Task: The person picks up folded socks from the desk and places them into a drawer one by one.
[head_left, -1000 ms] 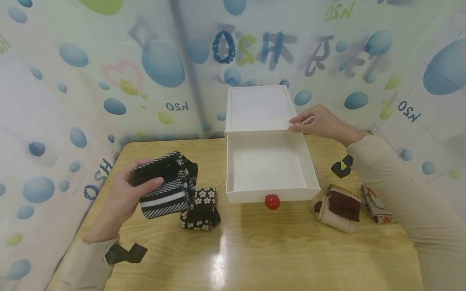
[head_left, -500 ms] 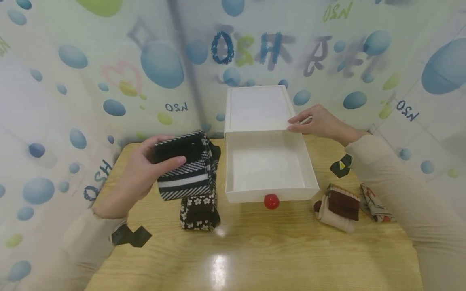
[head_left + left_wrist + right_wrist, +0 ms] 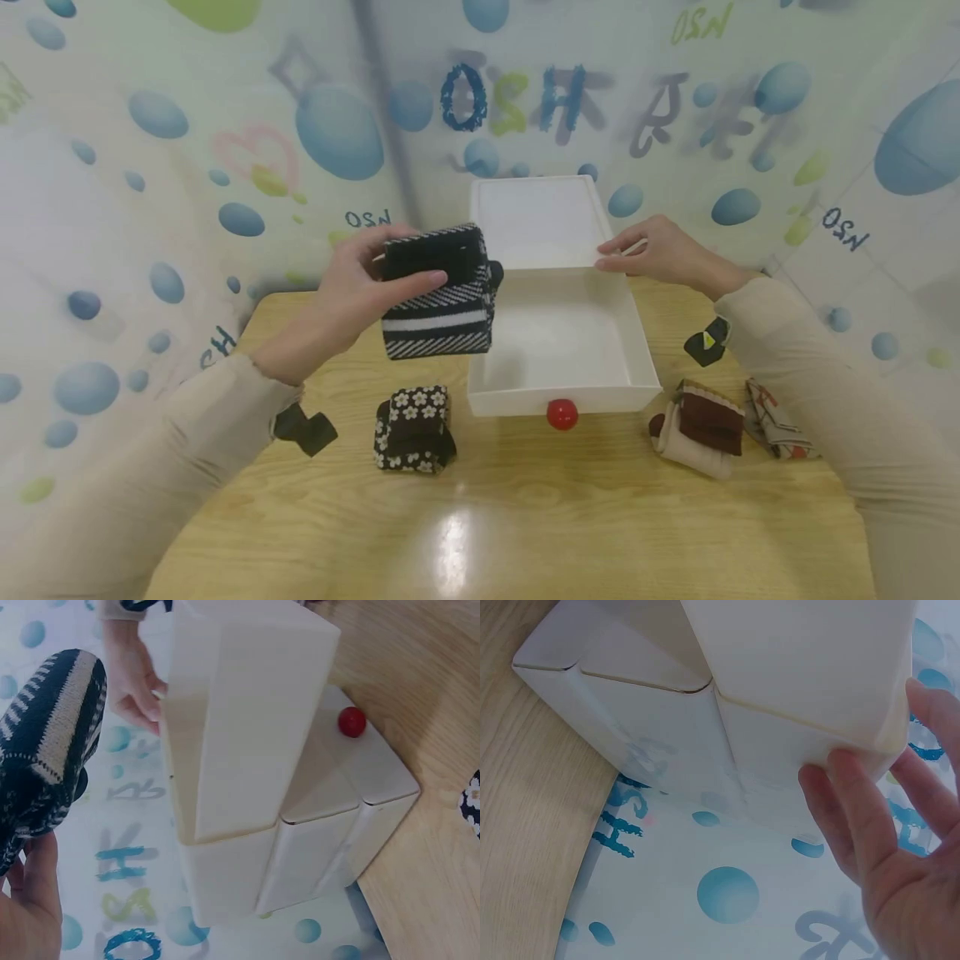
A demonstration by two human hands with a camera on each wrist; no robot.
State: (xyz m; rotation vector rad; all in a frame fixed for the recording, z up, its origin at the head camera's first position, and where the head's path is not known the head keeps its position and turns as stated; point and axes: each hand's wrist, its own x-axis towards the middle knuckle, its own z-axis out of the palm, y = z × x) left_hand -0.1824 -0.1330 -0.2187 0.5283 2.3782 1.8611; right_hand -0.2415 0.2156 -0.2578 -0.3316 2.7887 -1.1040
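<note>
Print-walled booth, wooden table

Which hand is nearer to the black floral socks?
Left. The left hand is raised beyond the black floral socks; the right hand is farther, to their right, holding the drawer unit.

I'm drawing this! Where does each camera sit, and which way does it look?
Head: worn on the head, facing forward and down at the open drawer; left hand, right hand and sleeves show.
Left wrist: worn there, looking past the striped bundle at the drawer stack; both hands partly show.
Right wrist: worn there, looking at the drawer stack's other side; right hand shows.
Shared: head and left wrist both see the red knob.
</note>
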